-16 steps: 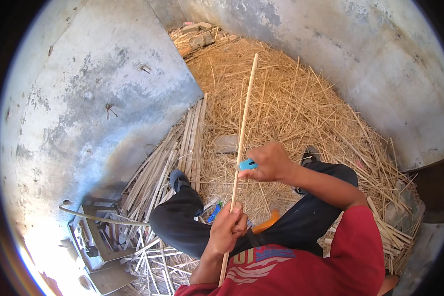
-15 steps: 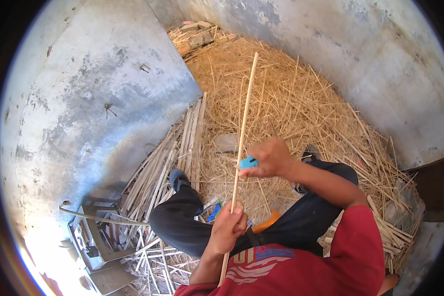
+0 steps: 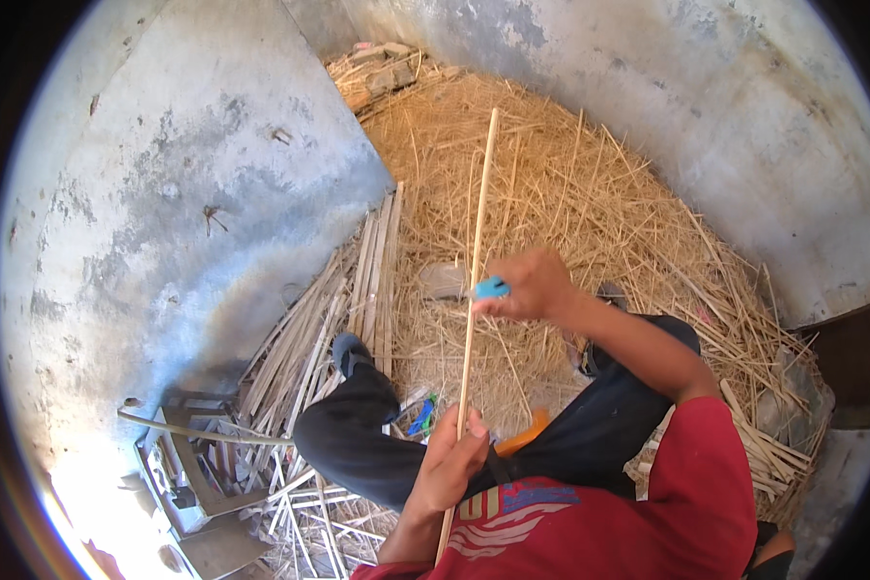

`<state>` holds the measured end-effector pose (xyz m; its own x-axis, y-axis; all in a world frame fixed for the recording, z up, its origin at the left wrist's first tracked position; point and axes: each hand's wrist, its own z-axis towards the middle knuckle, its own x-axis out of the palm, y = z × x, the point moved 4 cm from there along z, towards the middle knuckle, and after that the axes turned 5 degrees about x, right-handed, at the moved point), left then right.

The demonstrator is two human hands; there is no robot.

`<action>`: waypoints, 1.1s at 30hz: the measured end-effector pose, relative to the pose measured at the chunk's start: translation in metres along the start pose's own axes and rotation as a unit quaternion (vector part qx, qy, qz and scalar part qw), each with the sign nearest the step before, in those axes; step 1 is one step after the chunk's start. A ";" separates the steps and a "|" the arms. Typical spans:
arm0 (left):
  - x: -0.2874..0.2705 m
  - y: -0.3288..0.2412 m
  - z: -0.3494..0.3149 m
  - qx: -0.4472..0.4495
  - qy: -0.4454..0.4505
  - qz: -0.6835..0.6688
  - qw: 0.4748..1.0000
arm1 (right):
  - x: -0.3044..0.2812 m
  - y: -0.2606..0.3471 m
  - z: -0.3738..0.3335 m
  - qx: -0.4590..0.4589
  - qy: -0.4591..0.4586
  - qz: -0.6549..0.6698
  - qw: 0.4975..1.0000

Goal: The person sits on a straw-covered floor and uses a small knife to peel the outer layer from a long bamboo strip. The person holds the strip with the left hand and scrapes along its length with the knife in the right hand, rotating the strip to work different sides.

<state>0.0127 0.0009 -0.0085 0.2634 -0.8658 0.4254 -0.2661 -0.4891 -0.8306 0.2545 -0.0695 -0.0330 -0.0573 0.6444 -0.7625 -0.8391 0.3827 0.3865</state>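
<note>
A long, pale bamboo strip (image 3: 482,198) stands slanted in front of me, its far tip over the shavings and its near end against my red shirt. My left hand (image 3: 450,458) wraps round its lower part, thumb on top. Higher up, my right hand (image 3: 536,282) grips a small blue-handled tool (image 3: 492,288) against the strip's right side. The fist hides most of that tool, and I cannot make out its blade.
Loose straw-like shavings (image 3: 570,184) cover the floor ahead. Split strips (image 3: 362,280) lie in a bundle at left, beside a wooden frame (image 3: 198,474). An orange curved object (image 3: 524,432) and a blue item (image 3: 421,416) lie between my bent legs. Grey walls (image 3: 213,145) curve around.
My right hand has slid farther up along the strip with the blue-handled tool. The strip's far tip has shifted slightly left. My left hand has moved slightly, still gripping.
</note>
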 end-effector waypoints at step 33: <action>0.001 -0.014 -0.003 0.042 -0.031 0.157 0.986 | -0.014 0.036 -0.024 -0.006 0.015 0.033 0.999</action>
<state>0.0138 0.0066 0.0048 0.2365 -0.9640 0.1212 -0.2674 -0.1845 -0.9458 0.2124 -0.0808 -0.0209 -0.1294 0.6477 -0.7508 -0.8390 0.3321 0.4311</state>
